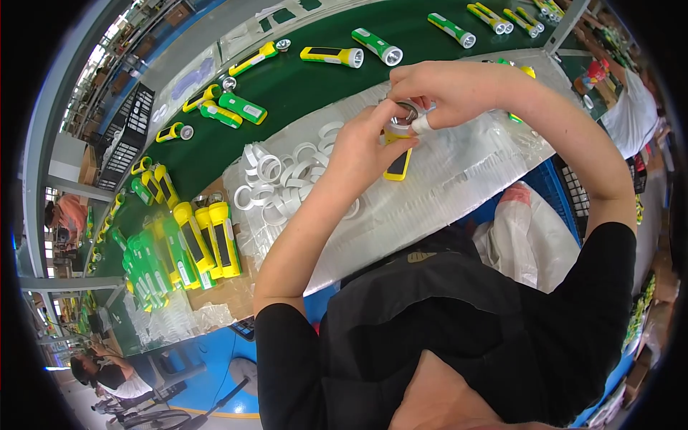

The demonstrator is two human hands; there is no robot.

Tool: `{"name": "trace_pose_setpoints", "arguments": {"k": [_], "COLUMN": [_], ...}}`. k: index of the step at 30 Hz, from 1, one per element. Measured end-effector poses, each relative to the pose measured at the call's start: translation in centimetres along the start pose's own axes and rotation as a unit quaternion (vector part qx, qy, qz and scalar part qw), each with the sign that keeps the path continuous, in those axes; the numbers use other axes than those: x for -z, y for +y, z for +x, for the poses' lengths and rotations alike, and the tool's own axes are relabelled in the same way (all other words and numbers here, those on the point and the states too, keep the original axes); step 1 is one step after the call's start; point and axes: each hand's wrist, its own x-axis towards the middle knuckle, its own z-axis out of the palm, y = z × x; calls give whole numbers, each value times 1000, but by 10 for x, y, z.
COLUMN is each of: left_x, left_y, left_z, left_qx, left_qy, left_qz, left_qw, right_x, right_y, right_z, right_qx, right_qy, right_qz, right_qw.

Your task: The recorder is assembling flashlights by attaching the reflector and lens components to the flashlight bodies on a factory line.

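In front of me, above the plastic-covered work surface, is a yellow flashlight with a dark panel, its round shiny head turned upward. My left hand grips it around the neck, thumb across the yellow body. From the far side my right hand has its fingers closed at the head's rim; a white wrap covers one fingertip. The fingers partly hide the rim. Left of my left wrist lies a heap of white plastic rings, some behind my forearm.
Green-and-yellow flashlights lie along the green belt beyond the work surface. More yellow flashlights are bunched at the left. A black crate stands far left. A white sack and blue crate sit below the right edge. Other people work nearby.
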Motion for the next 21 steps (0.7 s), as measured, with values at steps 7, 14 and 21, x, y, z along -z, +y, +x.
{"name": "trace_pose_setpoints", "arguments": {"k": [7,14,21], "left_x": [-6,-17,-28], "left_y": [-3,3,-6], "left_z": [-5,-5,7], "left_qx": [-40,-34,-31], "left_qy": [19,35,78], "left_qz": [28,34,71], "left_qw": [999,998,994], "right_x": [-7,-24,-42], "right_y": [4,6,5], "right_z": [0,-12,-4], "right_qx": [-6,-37,-231], "right_qy": [-5,71,170], "right_qz": [-20,-23,-82], "right_qw": [1000,996,954]}}
